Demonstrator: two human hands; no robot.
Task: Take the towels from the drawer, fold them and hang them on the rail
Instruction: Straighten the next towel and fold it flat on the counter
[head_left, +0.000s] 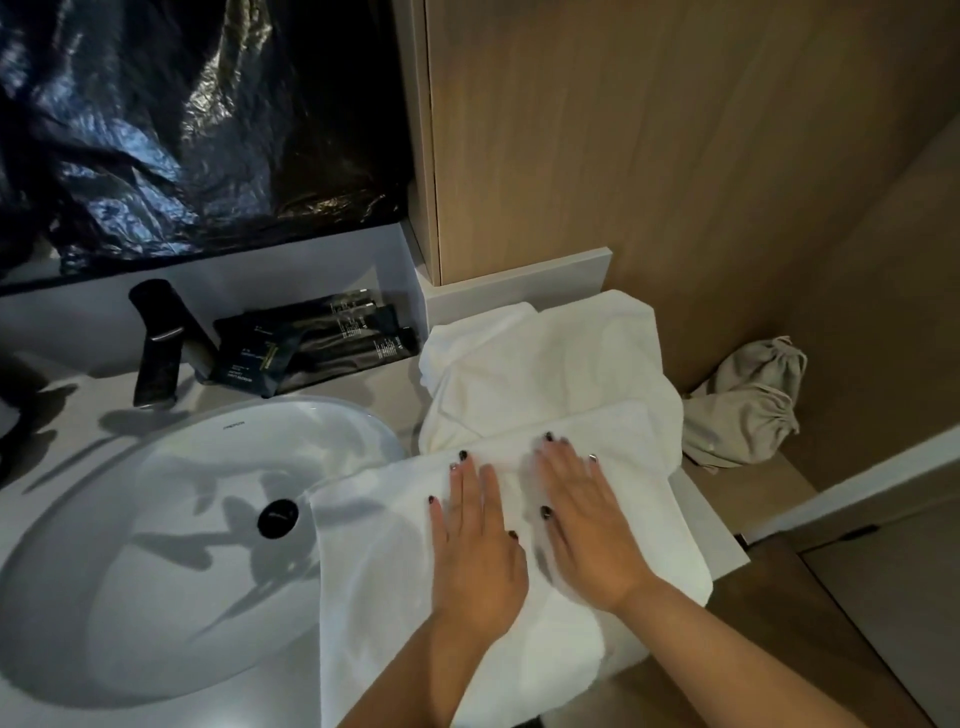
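A white towel (384, 587) lies spread flat on the counter to the right of the sink, its left edge hanging over the basin rim. My left hand (475, 540) and my right hand (587, 525) both press flat on it side by side, fingers straight. Behind it sits a second white towel (550, 364), loosely crumpled, against the back ledge. No rail or drawer is in view.
A white oval sink (171, 519) with a black drain fills the left. A black tap (158, 343) and dark toiletry packets (311, 343) stand behind it. A grey drawstring bag (743, 405) lies on the shelf at right. Black plastic sheeting (197, 119) covers the mirror.
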